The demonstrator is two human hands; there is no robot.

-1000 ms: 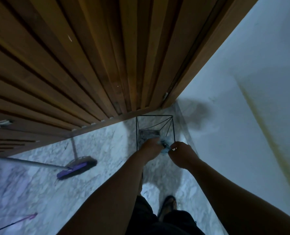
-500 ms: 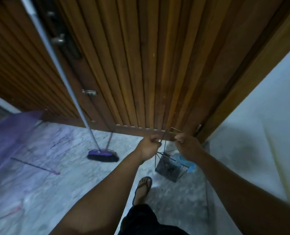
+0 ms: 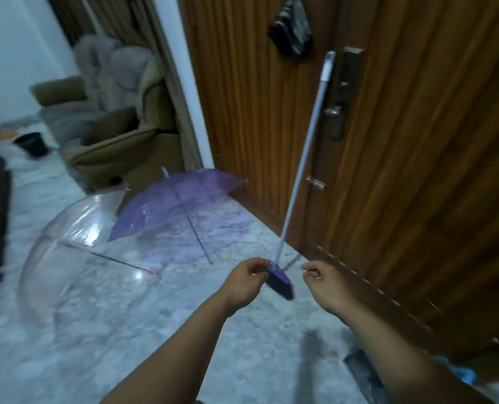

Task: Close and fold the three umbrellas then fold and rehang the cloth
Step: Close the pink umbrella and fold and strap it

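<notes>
1. My left hand (image 3: 243,282) is at lower centre of the frame, its fingers curled in toward the thumb. Whether they pinch anything I cannot tell; the frame is blurred there.
2. My right hand (image 3: 325,284) is just right of it, fingers likewise curled with thumb and forefinger drawn together. No held item can be made out.
3. Umbrellas in view: two, both open and lying on the marble floor (image 3: 155,330).
   - The purple umbrella (image 3: 175,199) is at centre, its canopy tilted and its edge near the foot of the wooden door (image 3: 417,170).
   - The clear umbrella (image 3: 67,243) is at centre left, just beside the purple one, its shaft pointing toward the centre of the frame.
4. Cloth: one dark cloth (image 3: 292,33) hangs on the door at upper centre.
5. One broom (image 3: 281,279) leans against the door; its purple head sits on the floor between my two hands, partly behind my left hand.
6. An armchair (image 3: 120,141) stands at upper left, behind the umbrellas. A dark bucket (image 3: 31,144) stands at far left.
</notes>
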